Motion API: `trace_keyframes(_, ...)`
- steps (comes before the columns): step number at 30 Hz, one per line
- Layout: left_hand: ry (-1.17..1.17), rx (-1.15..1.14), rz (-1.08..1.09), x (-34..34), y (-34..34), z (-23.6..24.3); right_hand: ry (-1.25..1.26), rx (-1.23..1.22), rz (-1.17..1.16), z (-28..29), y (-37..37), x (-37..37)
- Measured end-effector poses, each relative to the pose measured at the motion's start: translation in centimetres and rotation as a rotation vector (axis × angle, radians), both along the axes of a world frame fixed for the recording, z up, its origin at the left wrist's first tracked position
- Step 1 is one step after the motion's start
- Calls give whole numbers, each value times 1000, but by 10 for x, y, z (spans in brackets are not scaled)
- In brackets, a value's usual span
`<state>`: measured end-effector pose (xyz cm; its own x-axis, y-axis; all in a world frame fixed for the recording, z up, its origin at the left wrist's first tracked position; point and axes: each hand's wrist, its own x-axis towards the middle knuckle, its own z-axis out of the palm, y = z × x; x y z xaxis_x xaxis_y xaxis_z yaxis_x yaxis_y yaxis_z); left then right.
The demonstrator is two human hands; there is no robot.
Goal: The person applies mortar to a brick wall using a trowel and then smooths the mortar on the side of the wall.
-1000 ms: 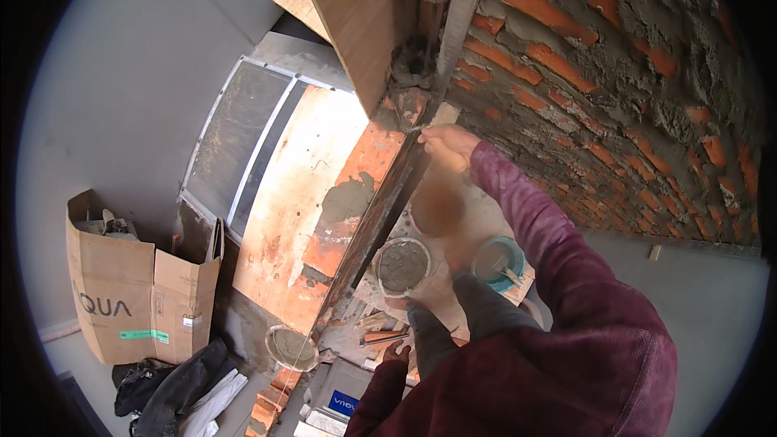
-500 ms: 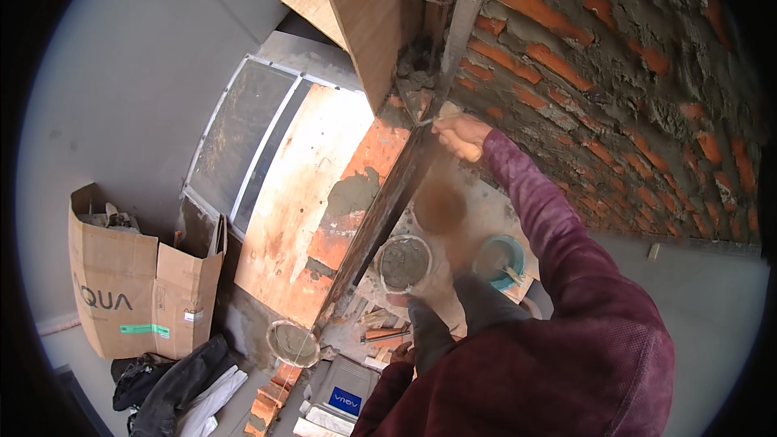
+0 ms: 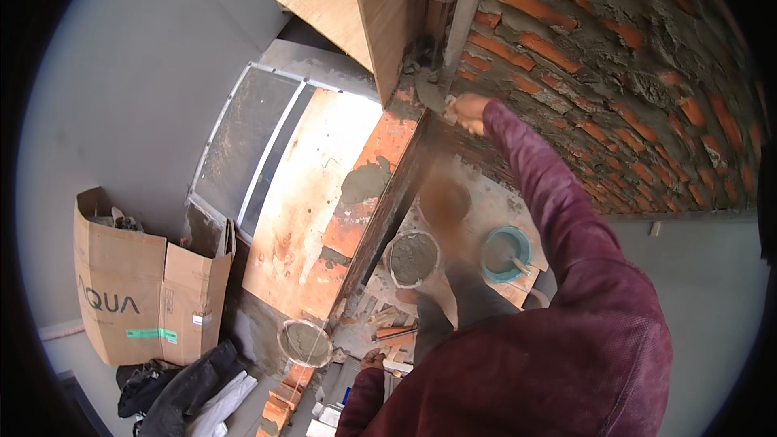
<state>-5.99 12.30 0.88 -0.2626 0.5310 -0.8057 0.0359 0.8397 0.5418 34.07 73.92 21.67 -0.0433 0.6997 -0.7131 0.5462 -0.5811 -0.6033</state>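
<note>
My right hand [image 3: 468,112] is closed around the handle of a trowel, beside the upright post at the corner. Grey mortar covers much of the trowel's blade [image 3: 432,97], which lies against the narrow gap between the plywood and the brick wall. More grey mortar [image 3: 367,181] sits in a patch on top of the low brick wall [image 3: 348,231]. My left hand [image 3: 372,358] hangs low by my side, above the wood scraps; it is small in view and its finger pose is unclear.
Buckets of mortar stand around: a pale one [image 3: 413,259], a teal one [image 3: 506,254] and one by the low wall [image 3: 305,343]. A plywood board [image 3: 374,24] rises at the corner. A mortar-smeared brick wall [image 3: 599,73] is on the right, a cardboard box [image 3: 121,291] at left.
My right hand has shifted slightly up and right, and the trowel blade now shows more broadly at the gap. My left hand has moved left. The view has shifted a little.
</note>
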Motion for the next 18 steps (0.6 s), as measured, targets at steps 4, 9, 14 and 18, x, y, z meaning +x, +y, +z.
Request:
trace_keyframes(4,100,9,110,2,-41,5,175,-52,-39,10,4,-4)
trace_keyframes(9,-150,-142,384,54,-78,-24,539,-49,-288,32,-29,-12)
trace_keyframes(14,-257,-90,334,83,-67,-52,585,-186,-320,-10,-29,-15)
trace_keyframes(18,-157,20,371,85,-19,12,336,36,-266,-2,-49,-31)
